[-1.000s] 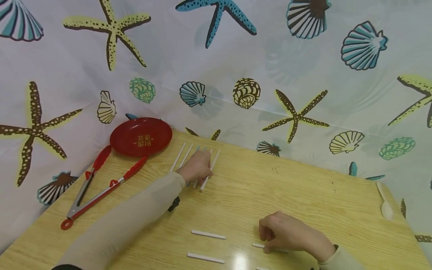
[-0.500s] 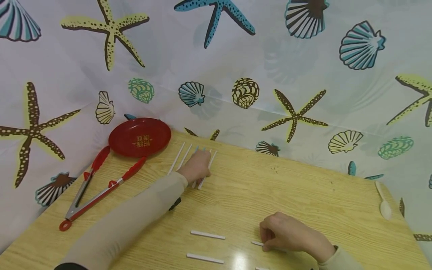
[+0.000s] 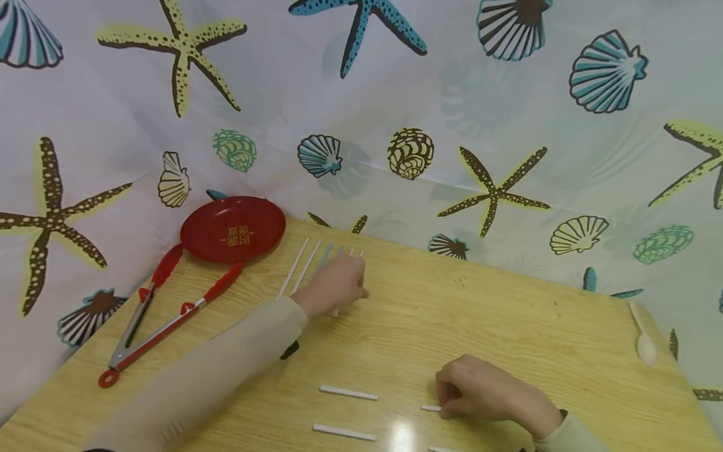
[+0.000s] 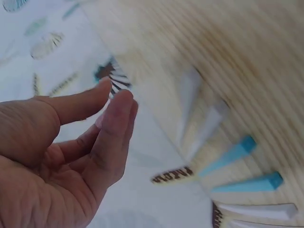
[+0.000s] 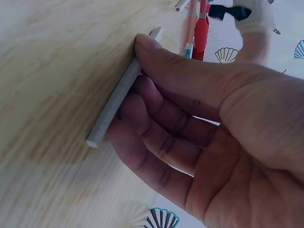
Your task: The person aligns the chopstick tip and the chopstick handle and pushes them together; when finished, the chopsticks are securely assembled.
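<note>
Slim, square-sided sticks stand in a row in the head view: a white stick (image 3: 293, 269) at the left, blue sticks (image 3: 325, 256) in the middle, white ones at the right. My left hand (image 3: 336, 285) is over the right part of this row and hides some of it. In the left wrist view, the fingers of my left hand (image 4: 71, 152) are loosely bent, with nothing between thumb and fingertips. Near the front, my right hand (image 3: 480, 389) pinches a shorter white stick (image 5: 116, 97) lying along the table, thumb on one side and curled fingers on the other.
Two short white sticks (image 3: 348, 393) (image 3: 344, 432) lie at the front middle; another stick's end (image 3: 440, 449) shows at the lower edge. Red-tipped tongs (image 3: 160, 339) lie spread at the left, against a red plate (image 3: 257, 235). A white spoon (image 3: 646, 346) lies far right. Patterned cloth hangs behind.
My left hand was on the right part of the row, where the rightmost stick shifted left. Now it has moved slightly right, its fingers off the sticks. The right hand keeps its place.
</note>
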Action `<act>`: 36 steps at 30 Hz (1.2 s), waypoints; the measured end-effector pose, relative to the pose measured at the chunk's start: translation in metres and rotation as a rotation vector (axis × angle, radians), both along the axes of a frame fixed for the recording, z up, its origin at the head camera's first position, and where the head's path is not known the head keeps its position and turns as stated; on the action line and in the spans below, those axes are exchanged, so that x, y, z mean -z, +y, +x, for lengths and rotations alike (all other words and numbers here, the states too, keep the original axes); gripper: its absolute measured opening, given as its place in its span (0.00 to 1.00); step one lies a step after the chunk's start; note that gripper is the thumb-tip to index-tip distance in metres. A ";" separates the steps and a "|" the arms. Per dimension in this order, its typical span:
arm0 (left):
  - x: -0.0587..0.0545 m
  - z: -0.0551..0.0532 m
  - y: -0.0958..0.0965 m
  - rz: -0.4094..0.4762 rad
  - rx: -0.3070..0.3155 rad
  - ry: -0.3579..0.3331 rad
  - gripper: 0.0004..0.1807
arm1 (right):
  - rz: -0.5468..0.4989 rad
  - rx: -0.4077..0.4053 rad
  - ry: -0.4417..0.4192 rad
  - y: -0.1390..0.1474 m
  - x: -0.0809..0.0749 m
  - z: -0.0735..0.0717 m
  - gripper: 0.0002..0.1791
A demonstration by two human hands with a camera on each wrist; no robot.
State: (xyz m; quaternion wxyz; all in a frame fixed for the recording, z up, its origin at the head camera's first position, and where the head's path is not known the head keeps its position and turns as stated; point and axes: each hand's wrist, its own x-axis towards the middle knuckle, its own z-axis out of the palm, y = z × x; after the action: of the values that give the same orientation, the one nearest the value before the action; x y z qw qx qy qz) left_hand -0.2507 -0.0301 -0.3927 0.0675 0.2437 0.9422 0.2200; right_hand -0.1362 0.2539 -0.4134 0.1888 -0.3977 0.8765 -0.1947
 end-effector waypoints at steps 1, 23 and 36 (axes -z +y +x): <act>-0.003 0.008 0.002 -0.014 0.037 0.010 0.17 | 0.004 -0.002 0.000 0.000 -0.001 0.000 0.12; 0.014 0.097 0.000 -0.256 0.475 -0.028 0.17 | 0.045 0.020 -0.029 -0.001 -0.003 0.001 0.10; 0.010 0.093 -0.003 -0.201 0.474 -0.086 0.14 | 0.031 0.036 -0.019 0.000 -0.004 0.000 0.08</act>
State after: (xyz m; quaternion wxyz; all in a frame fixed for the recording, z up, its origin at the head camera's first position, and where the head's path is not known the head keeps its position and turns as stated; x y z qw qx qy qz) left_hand -0.1574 -0.0327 -0.4025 0.1810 0.4401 0.8721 0.1137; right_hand -0.1366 0.2544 -0.4095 0.1996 -0.3772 0.8846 -0.1881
